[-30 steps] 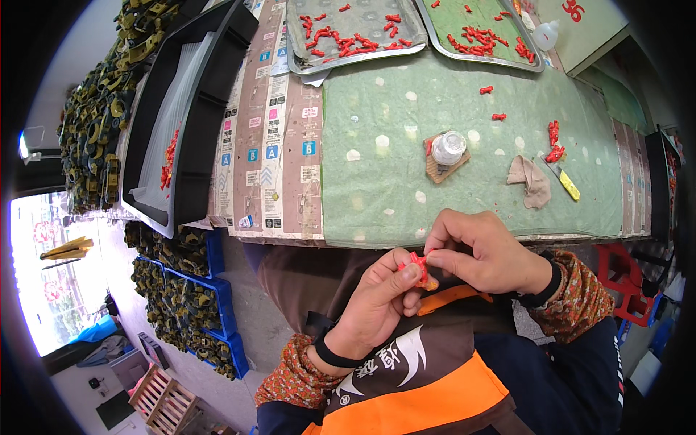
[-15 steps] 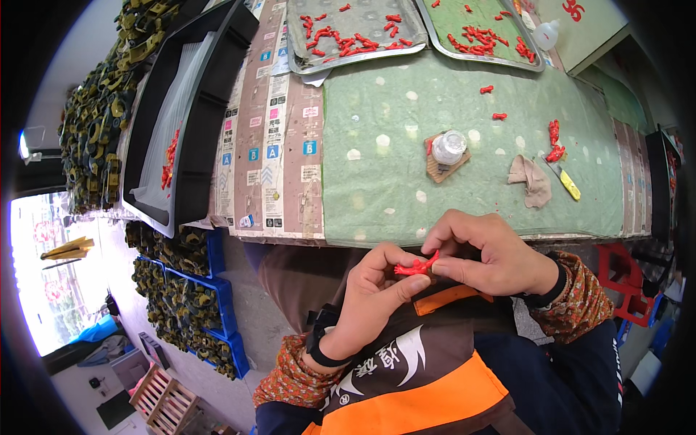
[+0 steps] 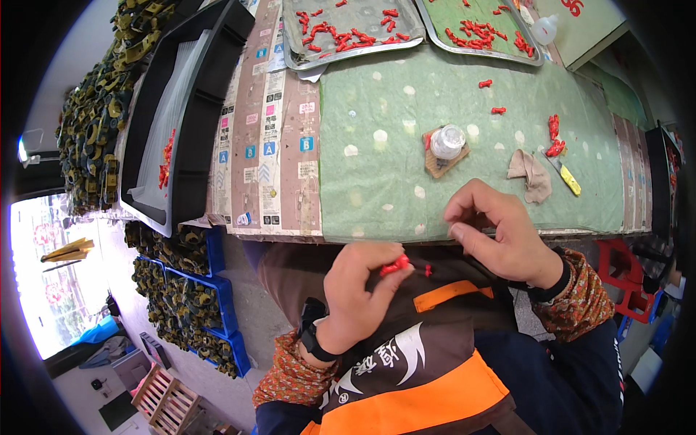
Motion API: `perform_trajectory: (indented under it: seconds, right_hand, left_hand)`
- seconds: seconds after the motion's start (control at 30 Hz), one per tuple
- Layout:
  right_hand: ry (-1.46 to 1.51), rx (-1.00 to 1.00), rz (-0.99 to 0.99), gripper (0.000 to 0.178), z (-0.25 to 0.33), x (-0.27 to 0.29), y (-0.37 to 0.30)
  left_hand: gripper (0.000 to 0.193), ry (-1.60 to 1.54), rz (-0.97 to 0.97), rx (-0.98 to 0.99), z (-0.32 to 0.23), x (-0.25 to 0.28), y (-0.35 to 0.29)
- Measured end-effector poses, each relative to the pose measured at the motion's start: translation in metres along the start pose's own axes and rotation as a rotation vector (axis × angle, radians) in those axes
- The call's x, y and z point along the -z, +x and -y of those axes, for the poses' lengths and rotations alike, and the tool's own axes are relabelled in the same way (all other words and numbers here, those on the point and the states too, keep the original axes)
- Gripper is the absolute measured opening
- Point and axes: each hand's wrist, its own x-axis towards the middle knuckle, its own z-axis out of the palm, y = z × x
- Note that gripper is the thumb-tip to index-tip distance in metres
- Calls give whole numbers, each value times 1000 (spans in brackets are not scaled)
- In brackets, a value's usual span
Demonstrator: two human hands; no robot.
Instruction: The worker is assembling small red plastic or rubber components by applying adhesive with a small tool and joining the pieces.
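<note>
Over my lap, just off the table's near edge, my left hand (image 3: 362, 286) is closed, pinching a small glossy red molded piece (image 3: 394, 266) between thumb and fingers. A smaller dark-red bit (image 3: 428, 270) shows right of the fingertips, over my brown apron; whether it is attached or loose I cannot tell. My right hand (image 3: 500, 235) hovers at the table edge, thumb and index finger apart with nothing visible between them. Beyond it lie a beige cloth (image 3: 531, 176), a yellow-handled knife (image 3: 568, 179) and a short stack of red pieces (image 3: 554, 135).
A clear jar (image 3: 447, 142) stands on a small wooden block. Two metal trays (image 3: 355, 52) with red pieces sit at the back. A black bin (image 3: 190, 145) stands on the left, and blue crates (image 3: 227, 304) of dark green and yellow parts are below it.
My right hand has come off the red piece and moved up and right. My left hand keeps its piece, shifting slightly left. The small dark-red bit now shows beside it.
</note>
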Motion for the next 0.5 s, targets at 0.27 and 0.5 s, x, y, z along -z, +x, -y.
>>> perform_trajectory:
  seconds: [0.27, 0.5]
  right_hand:
    - [-525, 274, 175, 18, -2, -19, -21]
    - [-662, 165, 254, 14, -18, -50, -23]
  left_hand:
    - [25, -555, -121, 456, 13, 14, -21]
    - [25, -563, -79, 467, 10, 16, -33]
